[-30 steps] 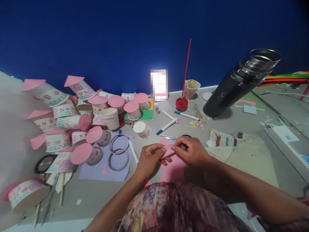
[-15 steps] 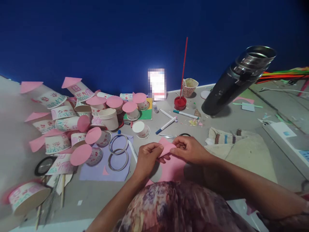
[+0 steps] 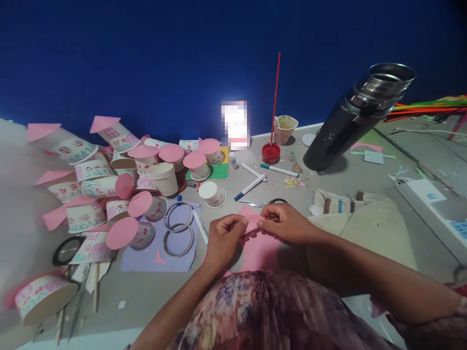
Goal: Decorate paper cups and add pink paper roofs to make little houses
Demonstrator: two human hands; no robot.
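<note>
1. Left hand point(image 3: 224, 238): thumb and fingers pinched on the near-left end of a small, pale pink paper piece point(image 3: 253, 222).
2. Right hand point(image 3: 286, 218): thumb and bent fingers gripping the same piece at its right end.
3. Relation: piece sits directly between the two hands, neither clearly nearer. Visible long axis runs hand to hand, right end slightly farther from the body. Whether folded or curled underneath: cannot tell.
4. Beneath: larger pink paper sheet point(image 3: 260, 255) on the grey surface point(image 3: 219, 265).
5. Just beyond the hands: metal scissors with black handles point(image 3: 251, 203), partly hidden.
6. Left: flat lilac sheet point(image 3: 140, 262) bearing two grey ring-shaped rolls point(image 3: 177, 254).
7. Right: cream cloth point(image 3: 379, 238) lying flat, beyond the right forearm.
</note>
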